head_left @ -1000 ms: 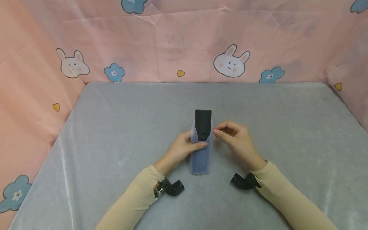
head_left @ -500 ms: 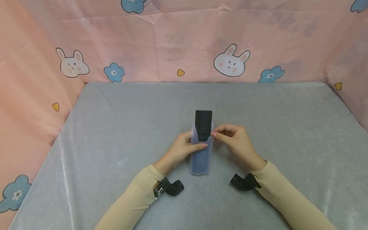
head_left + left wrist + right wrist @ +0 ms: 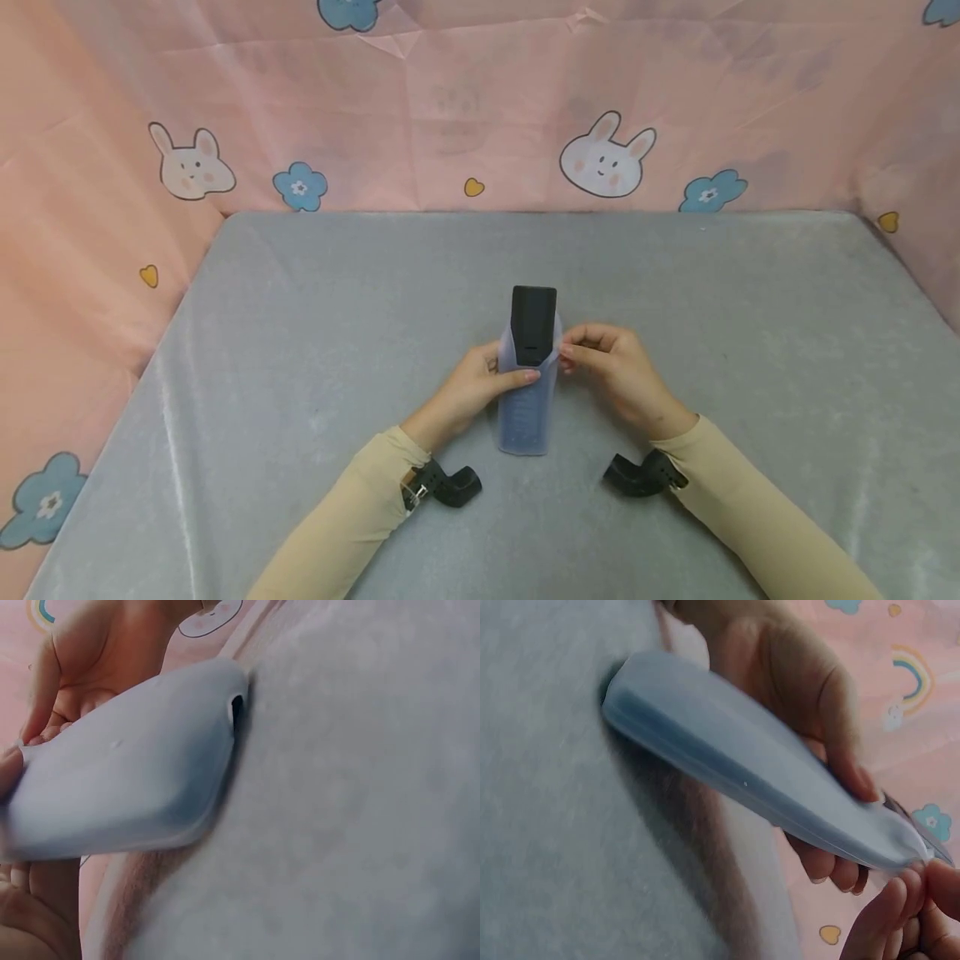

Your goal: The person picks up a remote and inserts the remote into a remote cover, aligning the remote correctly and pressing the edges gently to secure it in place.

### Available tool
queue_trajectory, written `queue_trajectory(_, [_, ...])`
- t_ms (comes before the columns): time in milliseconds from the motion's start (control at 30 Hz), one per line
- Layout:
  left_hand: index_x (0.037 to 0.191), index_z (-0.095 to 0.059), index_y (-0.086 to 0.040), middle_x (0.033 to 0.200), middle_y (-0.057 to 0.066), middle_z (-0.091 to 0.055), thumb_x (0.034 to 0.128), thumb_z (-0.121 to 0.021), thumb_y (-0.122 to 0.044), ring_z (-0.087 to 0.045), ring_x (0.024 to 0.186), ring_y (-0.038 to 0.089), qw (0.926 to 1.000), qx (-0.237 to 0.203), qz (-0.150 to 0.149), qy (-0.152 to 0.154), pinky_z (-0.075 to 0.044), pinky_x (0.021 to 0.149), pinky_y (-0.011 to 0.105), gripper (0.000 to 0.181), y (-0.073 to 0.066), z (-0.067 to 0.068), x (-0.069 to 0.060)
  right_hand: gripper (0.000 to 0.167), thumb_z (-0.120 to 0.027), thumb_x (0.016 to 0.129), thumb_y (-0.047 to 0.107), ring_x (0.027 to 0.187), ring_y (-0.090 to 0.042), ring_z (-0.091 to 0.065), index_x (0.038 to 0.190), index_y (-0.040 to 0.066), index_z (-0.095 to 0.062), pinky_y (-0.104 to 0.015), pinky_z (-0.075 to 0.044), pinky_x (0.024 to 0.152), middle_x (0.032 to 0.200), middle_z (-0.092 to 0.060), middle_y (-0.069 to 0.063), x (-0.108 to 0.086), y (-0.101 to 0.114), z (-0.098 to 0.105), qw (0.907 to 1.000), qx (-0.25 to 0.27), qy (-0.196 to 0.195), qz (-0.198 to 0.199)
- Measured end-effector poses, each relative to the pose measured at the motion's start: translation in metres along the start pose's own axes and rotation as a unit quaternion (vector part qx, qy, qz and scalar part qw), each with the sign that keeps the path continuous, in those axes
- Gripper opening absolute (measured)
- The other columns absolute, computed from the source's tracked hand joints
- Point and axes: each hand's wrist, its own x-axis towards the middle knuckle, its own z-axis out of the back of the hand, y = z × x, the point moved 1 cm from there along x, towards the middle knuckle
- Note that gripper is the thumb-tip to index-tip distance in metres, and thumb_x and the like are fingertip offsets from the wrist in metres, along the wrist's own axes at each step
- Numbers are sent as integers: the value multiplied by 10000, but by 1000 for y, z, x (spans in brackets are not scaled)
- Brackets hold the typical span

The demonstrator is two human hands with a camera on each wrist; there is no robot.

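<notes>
A black remote control (image 3: 533,321) sits partly inside a translucent bluish silicone cover (image 3: 523,421), its far end sticking out of the top. My left hand (image 3: 467,390) grips the covered remote from the left, thumb across the front and fingers behind. On the other side, my right hand (image 3: 618,373) pinches the cover's upper right edge between thumb and forefinger. The right wrist view shows that pinch at the end of the silicone cover (image 3: 727,754), which is drawn outward there. A small hole appears in the lower end of the silicone cover (image 3: 135,772) in the left wrist view.
A grey cloth-covered table (image 3: 337,292) lies beneath the hands. Behind it hangs a pink curtain (image 3: 420,108) printed with rabbits, flowers and hearts. Both wrists carry black camera mounts, one by the left sleeve (image 3: 352,508) and one by the right.
My right hand has come in from just beside the cover to pinch its edge, then pulled it slightly rightward. My left hand keeps its grip in nearly the same place.
</notes>
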Motion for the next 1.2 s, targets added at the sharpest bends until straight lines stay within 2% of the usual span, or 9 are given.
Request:
queue_trajectory(167, [1213, -529, 129, 1188, 261, -585, 861, -628, 31, -605, 991, 216, 9999, -103, 18, -23, -514, 844, 322, 379, -1, -1, 1, 271, -481, 898, -119, 689, -92, -565, 838, 87, -646, -222, -497, 658, 736, -609, 18, 1, -1, -1, 9980, 519, 318, 163])
queue_trajectory(267, [1208, -534, 130, 1184, 255, -589, 855, -631, 35, -608, 997, 220, 9999, -141, -41, -13, -513, 850, 326, 378, -1, -1, 0, 262, -476, 909, -110, 702, -95, -568, 846, 83, -642, -222, -498, 667, 754, -612, 13, 0, 0, -2, 9969, 609, 432, 240])
queue_trajectory(400, [1212, -547, 115, 1195, 239, -589, 842, -642, 45, -606, 1019, 227, 9998, -170, -108, 34, -507, 864, 322, 388, 0, 0, -1, 204, -503, 914, -74, 715, -117, -568, 838, 68, -627, -238, -504, 672, 765, -607, -7, 0, 3, -3, 9973, 452, 457, 345])
queue_trajectory(633, [1215, -556, 101, 1212, 210, -590, 831, -664, 23, -600, 1052, 243, 9999, -35, -59, 118, -498, 876, 318, 406, -2, 0, -3, 136, -539, 919, -18, 726, -119, -560, 823, 63, -593, -270, -513, 696, 753, -585, 3, 0, 5, 0, 9998, 140, -13, 150])
queue_trajectory(833, [1177, -578, 112, 1164, 193, -622, 818, -674, 13, -594, 990, 159, 9993, 92, 79, 348, -487, 839, 268, 385, -5, 0, -4, 118, -562, 919, 3, 722, -112, -564, 838, 63, -623, -261, -500, 687, 771, -596, 4, 1, 6, 6, 9981, 204, -553, 173])
queue_trajectory(1033, [1171, -578, 116, 1170, 176, -623, 822, -669, 5, -579, 970, 121, 9985, 165, 127, 515, -474, 831, 249, 378, -5, 0, -5, 160, -546, 921, -13, 744, -92, -569, 870, 102, -645, -246, -498, 698, 803, -610, 11, 1, 7, 6, 9970, 290, -684, 198])
queue_trajectory(1200, [1125, -587, 127, 1055, 158, -664, 817, -669, 3, -597, 848, 97, 9973, 180, 294, 643, -493, 764, 247, 342, -3, 0, -5, 187, -520, 930, -20, 736, -104, -578, 867, 94, -654, -241, -497, 705, 779, -620, 1, 2, 9, 5, 9950, 474, -776, 414])
